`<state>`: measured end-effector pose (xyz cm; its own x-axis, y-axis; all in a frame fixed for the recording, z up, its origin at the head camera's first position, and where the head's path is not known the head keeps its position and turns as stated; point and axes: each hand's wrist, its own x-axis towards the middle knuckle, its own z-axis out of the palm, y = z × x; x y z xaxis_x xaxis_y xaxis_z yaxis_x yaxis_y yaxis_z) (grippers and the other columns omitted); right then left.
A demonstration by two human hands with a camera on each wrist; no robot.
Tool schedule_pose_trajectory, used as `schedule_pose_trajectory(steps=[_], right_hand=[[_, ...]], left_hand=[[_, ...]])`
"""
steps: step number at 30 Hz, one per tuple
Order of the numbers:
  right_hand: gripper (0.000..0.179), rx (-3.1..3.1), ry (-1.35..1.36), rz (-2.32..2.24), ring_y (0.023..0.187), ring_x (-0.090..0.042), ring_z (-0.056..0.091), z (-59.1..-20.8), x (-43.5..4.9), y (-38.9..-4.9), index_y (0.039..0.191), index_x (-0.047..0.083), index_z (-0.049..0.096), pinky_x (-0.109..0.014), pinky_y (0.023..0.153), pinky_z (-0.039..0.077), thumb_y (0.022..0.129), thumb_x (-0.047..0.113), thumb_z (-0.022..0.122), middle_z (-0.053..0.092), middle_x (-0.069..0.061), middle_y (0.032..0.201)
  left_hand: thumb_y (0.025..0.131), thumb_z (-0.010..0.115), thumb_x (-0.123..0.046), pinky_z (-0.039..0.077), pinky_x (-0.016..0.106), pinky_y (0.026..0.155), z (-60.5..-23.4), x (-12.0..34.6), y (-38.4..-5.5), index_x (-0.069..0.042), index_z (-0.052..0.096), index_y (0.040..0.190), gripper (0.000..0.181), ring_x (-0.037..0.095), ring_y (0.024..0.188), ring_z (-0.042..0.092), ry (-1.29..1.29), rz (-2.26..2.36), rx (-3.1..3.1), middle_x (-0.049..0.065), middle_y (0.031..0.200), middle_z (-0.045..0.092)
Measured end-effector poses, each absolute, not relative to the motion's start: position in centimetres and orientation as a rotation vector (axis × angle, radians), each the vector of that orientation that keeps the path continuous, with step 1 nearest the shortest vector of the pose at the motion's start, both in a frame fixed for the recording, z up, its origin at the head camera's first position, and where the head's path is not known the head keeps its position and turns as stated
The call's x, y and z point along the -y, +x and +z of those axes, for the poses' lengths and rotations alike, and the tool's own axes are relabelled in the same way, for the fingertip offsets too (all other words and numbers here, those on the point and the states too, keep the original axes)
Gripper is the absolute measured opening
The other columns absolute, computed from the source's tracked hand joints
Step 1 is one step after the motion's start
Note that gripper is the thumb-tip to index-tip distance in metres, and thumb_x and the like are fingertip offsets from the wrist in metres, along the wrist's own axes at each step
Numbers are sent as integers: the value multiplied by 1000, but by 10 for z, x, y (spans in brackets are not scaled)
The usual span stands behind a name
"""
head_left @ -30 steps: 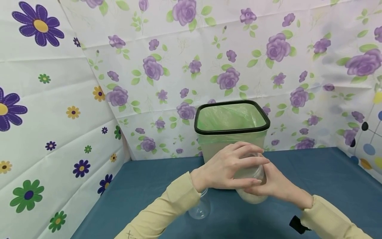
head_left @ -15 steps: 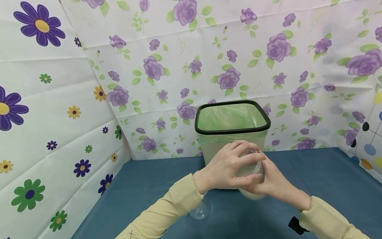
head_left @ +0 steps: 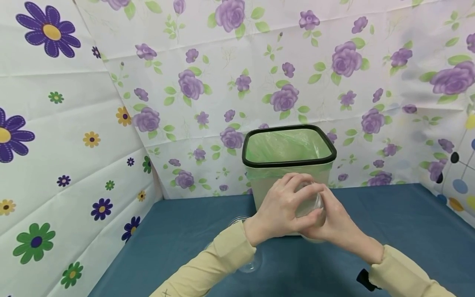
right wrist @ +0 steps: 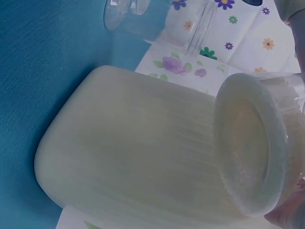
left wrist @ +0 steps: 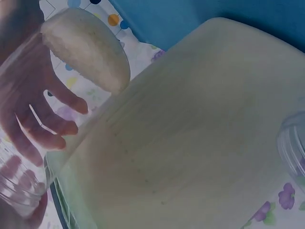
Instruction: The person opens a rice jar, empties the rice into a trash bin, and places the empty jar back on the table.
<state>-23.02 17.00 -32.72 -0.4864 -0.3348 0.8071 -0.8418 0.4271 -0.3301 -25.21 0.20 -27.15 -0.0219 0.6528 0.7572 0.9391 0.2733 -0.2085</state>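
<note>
Both hands hold a clear plastic jar (head_left: 311,206) in front of the bin. My left hand (head_left: 283,206) grips its upper end, with fingers curled over and thumb along the near side. Around the jar's body wraps my right hand (head_left: 343,225). Pale, off-white contents (left wrist: 88,52) fill the jar's base end in the left wrist view, where the right hand's fingers (left wrist: 43,126) spread along the clear wall. The right wrist view shows the jar's round base (right wrist: 248,148) tilted toward the camera. The hands cover much of the jar in the head view.
A whitish bin (head_left: 263,181) with a black rim and green liner stands right behind the hands. A second clear jar (head_left: 251,264) stands on the blue tabletop (head_left: 196,218), partly hidden by the left forearm. Flower-printed sheets (head_left: 222,62) enclose the back and sides.
Both hands have lifted the jar slightly, and its base has risen in the head view. The left fingers have shifted around its upper end. The bin and second jar stay put.
</note>
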Motion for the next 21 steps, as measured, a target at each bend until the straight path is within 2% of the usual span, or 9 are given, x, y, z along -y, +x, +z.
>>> schedule_pose_trajectory(steps=[3,6,14,21], right_hand=[[74,1962,999,933,91,-19,47,-328,-169,-233,124,-4,41,-26,68,43,72,38,74,45,-14,113],[72,1941,1010,895,89,-20,46,-329,-169,-235,121,-5,42,-23,69,40,77,48,62,46,-14,110],[73,1947,1000,877,91,-20,44,-331,-169,-237,126,0,40,-22,72,37,77,50,61,45,-9,113],[77,1926,968,829,94,-26,46,-330,-165,-235,127,-4,39,-23,77,36,77,52,57,44,-14,117]], left_hand=[[83,57,-27,38,27,86,-274,-4,-251,-9,62,108,31,20,100,46,-1379,-475,1749,11,108,52],[82,57,-28,41,27,80,-275,-7,-248,-9,63,104,29,20,96,48,-1288,-475,1753,10,105,54],[80,59,-29,44,26,68,-276,-11,-243,-12,64,101,27,19,89,49,-1150,-449,1788,6,100,54],[79,59,-29,42,25,60,-276,-13,-239,-13,63,98,25,19,84,49,-1047,-428,1812,3,96,53]])
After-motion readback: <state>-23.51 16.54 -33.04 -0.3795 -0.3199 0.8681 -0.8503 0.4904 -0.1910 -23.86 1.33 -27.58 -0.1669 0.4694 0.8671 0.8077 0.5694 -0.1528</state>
